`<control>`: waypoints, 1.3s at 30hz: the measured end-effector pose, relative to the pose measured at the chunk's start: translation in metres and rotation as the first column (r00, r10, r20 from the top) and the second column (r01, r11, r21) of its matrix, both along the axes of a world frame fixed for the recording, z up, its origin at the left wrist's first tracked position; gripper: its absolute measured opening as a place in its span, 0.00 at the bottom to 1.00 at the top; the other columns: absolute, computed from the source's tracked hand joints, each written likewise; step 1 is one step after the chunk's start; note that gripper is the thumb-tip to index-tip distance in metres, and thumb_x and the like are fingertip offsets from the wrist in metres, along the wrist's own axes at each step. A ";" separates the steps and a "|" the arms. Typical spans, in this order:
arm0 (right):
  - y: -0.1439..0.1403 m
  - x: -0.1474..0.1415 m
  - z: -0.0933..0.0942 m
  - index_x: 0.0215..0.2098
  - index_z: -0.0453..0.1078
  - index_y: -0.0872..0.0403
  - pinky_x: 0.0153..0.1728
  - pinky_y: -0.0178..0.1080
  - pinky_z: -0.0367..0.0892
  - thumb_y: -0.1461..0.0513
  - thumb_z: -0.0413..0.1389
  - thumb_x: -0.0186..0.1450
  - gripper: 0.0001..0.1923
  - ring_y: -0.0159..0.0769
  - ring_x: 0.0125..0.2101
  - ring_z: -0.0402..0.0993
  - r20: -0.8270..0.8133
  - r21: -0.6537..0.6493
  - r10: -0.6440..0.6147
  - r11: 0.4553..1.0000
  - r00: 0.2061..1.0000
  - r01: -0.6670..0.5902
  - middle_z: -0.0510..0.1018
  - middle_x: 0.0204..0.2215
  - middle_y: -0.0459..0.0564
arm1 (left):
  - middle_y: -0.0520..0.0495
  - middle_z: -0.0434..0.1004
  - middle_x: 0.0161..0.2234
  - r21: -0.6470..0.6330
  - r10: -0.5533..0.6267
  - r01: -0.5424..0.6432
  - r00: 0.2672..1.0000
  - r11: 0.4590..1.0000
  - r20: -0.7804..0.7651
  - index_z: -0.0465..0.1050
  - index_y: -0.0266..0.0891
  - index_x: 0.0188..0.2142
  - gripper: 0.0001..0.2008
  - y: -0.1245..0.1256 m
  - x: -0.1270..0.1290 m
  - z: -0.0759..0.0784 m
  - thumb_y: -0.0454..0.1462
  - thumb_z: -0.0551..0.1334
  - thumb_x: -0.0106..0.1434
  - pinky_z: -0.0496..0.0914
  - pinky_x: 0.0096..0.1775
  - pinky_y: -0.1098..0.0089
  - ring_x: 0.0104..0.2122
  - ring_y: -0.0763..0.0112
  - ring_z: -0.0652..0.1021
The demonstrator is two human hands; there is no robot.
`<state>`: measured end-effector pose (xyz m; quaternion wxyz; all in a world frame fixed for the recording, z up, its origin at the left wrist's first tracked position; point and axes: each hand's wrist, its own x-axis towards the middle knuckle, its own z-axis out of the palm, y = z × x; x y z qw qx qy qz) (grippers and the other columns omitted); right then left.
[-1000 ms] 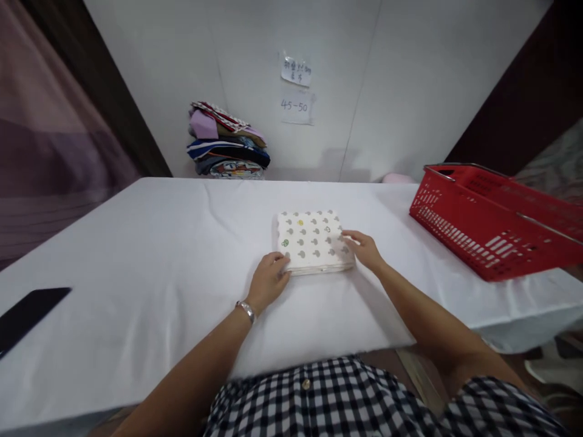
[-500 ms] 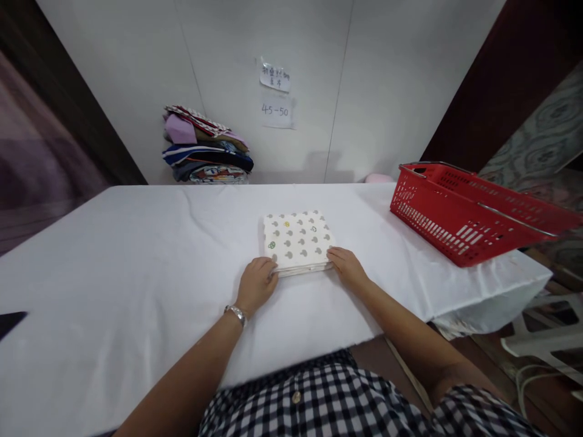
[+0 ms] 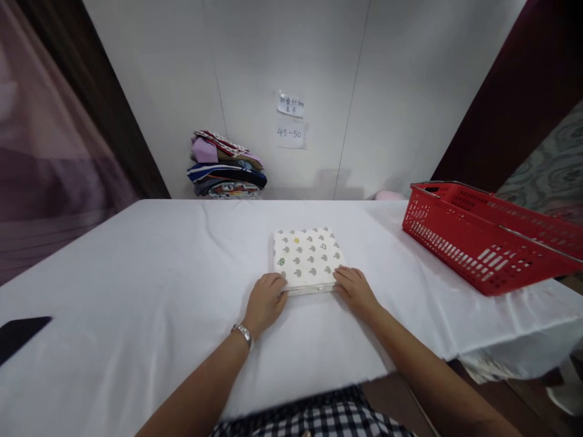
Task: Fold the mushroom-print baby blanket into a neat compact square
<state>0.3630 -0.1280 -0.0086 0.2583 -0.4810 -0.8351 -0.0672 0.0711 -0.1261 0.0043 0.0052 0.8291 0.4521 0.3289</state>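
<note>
A folded white cloth [image 3: 310,258] printed with grey tree-like shapes, plus a few green and yellow ones, lies flat on the white-covered table [image 3: 182,273]. My left hand [image 3: 266,300] grips its near left corner, fingertips on top and thumb at the front edge. At the near right corner my right hand [image 3: 357,291] holds it the same way. The layers of the fold show along the near edge between both hands. A silver bracelet [image 3: 243,334] is on my left wrist.
A red plastic basket [image 3: 483,243] with metal handles stands at the table's right. Several folded fabrics form a pile [image 3: 228,167] at the back left against the wall. A dark flat object [image 3: 22,334] lies at the left edge. Handwritten paper notes [image 3: 291,132] hang on the wall.
The camera view has shifted, so the whole scene sits lower and slightly further right. Both hands keep their places at the cloth's near corners.
</note>
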 end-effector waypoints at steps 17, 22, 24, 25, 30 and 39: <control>0.006 0.008 -0.017 0.53 0.67 0.49 0.54 0.53 0.56 0.62 0.47 0.67 0.17 0.43 0.54 0.66 -0.015 0.054 0.028 0.998 0.999 -0.027 0.74 0.50 0.53 | 0.48 0.70 0.35 -0.189 0.027 -0.008 0.994 0.982 0.102 0.67 0.41 0.34 0.04 -0.003 -0.005 0.006 0.39 0.57 0.61 0.65 0.38 0.64 0.37 0.66 0.71; 0.006 0.007 -0.020 0.54 0.67 0.48 0.53 0.53 0.59 0.62 0.47 0.67 0.18 0.43 0.54 0.66 -0.021 0.051 0.016 0.999 1.000 -0.015 0.73 0.51 0.53 | 0.49 0.70 0.37 -0.367 0.317 -0.219 0.920 0.904 0.232 0.66 0.42 0.36 0.10 0.012 0.007 0.007 0.45 0.56 0.60 0.65 0.33 0.67 0.32 0.69 0.72; 0.007 0.008 -0.021 0.53 0.67 0.47 0.53 0.53 0.59 0.63 0.48 0.67 0.18 0.43 0.53 0.67 -0.024 0.063 0.015 0.998 1.000 -0.013 0.73 0.50 0.52 | 0.50 0.70 0.34 -0.442 0.387 -0.261 0.895 0.858 0.222 0.65 0.41 0.34 0.09 0.019 0.011 0.004 0.44 0.56 0.60 0.64 0.30 0.68 0.29 0.70 0.72; 0.007 0.008 -0.021 0.53 0.68 0.47 0.53 0.53 0.60 0.63 0.47 0.67 0.17 0.43 0.53 0.67 -0.024 0.068 0.017 0.998 1.000 -0.015 0.74 0.50 0.52 | 0.50 0.70 0.33 -0.473 0.404 -0.264 0.888 0.841 0.222 0.65 0.41 0.32 0.08 0.022 0.011 0.002 0.43 0.55 0.60 0.63 0.30 0.69 0.28 0.71 0.71; 0.006 0.010 -0.022 0.53 0.67 0.47 0.54 0.55 0.59 0.63 0.47 0.67 0.18 0.43 0.54 0.67 -0.055 0.030 0.032 0.999 0.998 -0.030 0.74 0.50 0.51 | 0.52 0.70 0.27 -0.546 0.399 -0.195 0.872 0.815 0.284 0.62 0.41 0.28 0.09 0.026 0.005 -0.005 0.43 0.54 0.60 0.61 0.29 0.70 0.27 0.71 0.71; 0.017 0.008 -0.010 0.48 0.72 0.48 0.47 0.48 0.69 0.51 0.50 0.64 0.19 0.45 0.50 0.70 -0.581 -0.231 -0.258 0.962 0.772 0.148 0.74 0.50 0.52 | 0.52 0.72 0.26 -0.607 0.469 -0.176 0.804 0.775 0.365 0.64 0.42 0.31 0.17 0.029 0.000 -0.004 0.52 0.57 0.56 0.63 0.30 0.70 0.27 0.68 0.73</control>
